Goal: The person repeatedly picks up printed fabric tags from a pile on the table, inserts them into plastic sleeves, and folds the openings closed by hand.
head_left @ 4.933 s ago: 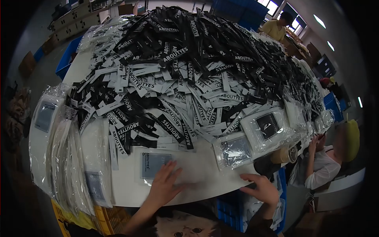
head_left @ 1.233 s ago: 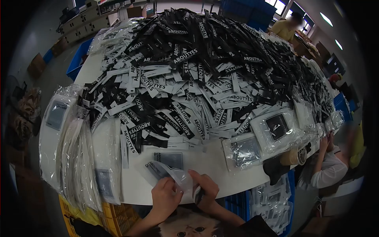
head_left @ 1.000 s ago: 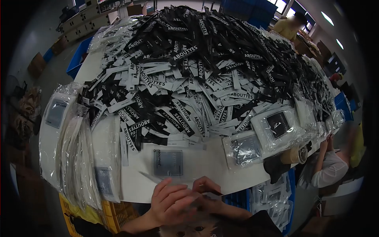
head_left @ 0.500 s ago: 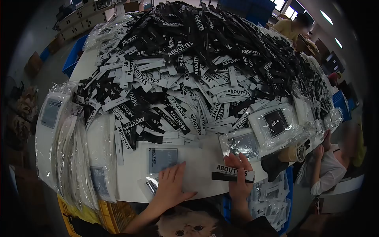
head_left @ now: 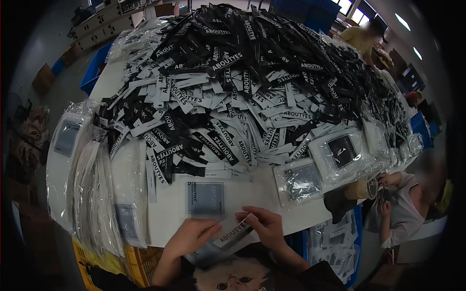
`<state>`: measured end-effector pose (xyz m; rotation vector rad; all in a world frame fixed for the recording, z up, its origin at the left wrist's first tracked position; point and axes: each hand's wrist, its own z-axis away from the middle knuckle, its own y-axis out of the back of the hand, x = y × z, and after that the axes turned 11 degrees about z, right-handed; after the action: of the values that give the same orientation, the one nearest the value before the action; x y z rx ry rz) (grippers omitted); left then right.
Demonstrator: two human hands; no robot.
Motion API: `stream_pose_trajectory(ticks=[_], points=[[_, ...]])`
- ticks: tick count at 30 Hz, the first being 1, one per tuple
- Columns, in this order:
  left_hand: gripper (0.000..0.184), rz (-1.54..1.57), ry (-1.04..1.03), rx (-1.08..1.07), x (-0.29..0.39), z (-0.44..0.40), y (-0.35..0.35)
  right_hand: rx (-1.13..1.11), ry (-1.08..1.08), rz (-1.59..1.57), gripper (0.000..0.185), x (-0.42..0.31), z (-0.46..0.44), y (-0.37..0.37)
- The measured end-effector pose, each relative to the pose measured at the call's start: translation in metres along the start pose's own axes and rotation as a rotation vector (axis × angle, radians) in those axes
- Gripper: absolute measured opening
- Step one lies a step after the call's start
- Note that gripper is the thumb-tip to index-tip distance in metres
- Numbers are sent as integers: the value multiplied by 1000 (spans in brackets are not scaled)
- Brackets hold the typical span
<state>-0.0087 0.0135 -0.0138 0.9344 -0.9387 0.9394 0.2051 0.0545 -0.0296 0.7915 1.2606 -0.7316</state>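
Observation:
My left hand [head_left: 193, 236] is closed on a small clear printed plastic bag [head_left: 209, 254] near the table's front edge, its fingertips partly hidden. Across from it, my right hand [head_left: 267, 229] pinches a white ABOUTYES strip [head_left: 233, 234] with a dark strip along its lower edge. The strips lie tilted over the bag's upper part, between both hands. Just beyond my hands, a flat grey-blue printed bag [head_left: 206, 198] lies on the white table [head_left: 255, 191].
A large heap of black and white ABOUTYES strips [head_left: 228, 87] covers the table. Stacked clear bags [head_left: 97, 189] stand left, more packs [head_left: 298, 180] right. A cup [head_left: 360, 190] sits at the right edge. Below are a yellow crate [head_left: 138, 264] and a blue bin [head_left: 358, 242]. A co-worker [head_left: 403, 208] sits right.
My right hand has brought the strips left and down toward my left hand. The left hand has drawn back from the table and lifted the small bag.

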Motion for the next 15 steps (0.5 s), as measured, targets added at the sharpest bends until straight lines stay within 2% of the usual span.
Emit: stream_pose_trajectory(ticks=[1, 2, 3, 5, 6, 7, 8, 9, 11, 12, 13, 14, 15], points=[[16, -15, -103, 42, 2, 1, 1, 44, 15, 189, 30, -1, 1, 7], [16, -10, -103, 44, 0, 2, 0, 85, 28, 379, 27, -2, 2, 12], [16, 28, -74, 67, -2, 2, 0, 83, 25, 381, 27, -1, 4, 16], [15, 63, -45, 82, -5, 3, -1, -287, -82, 404, 23, 2, 6, 20], [15, 79, -132, 49, -6, 4, -3, -284, -84, 407, 23, 8, 3, 26], [14, 99, -220, 19, -7, 4, -5, -510, -117, 406, 22, 16, -4, 32], [14, 105, -221, 23, -7, 2, -9, -740, -150, 401, 21, 19, -7, 36], [15, 71, -271, -16, -8, 1, -12, -746, -151, 404, 21, 19, -7, 31], [15, 29, -314, -50, -6, 2, -14, -484, 31, 253, 22, 17, -8, 11], [15, 15, -233, -92, -1, 3, -12, -485, 35, 248, 22, 19, -11, 12], [15, 1, -154, -134, 3, 4, -10, -614, -108, 286, 22, 22, -17, 16], [15, -2, -153, -134, 6, 6, -7, -740, -253, 324, 22, 23, -20, 18], [16, 59, -125, -54, 9, 8, -5, -738, -251, 322, 22, 21, -16, 16]])
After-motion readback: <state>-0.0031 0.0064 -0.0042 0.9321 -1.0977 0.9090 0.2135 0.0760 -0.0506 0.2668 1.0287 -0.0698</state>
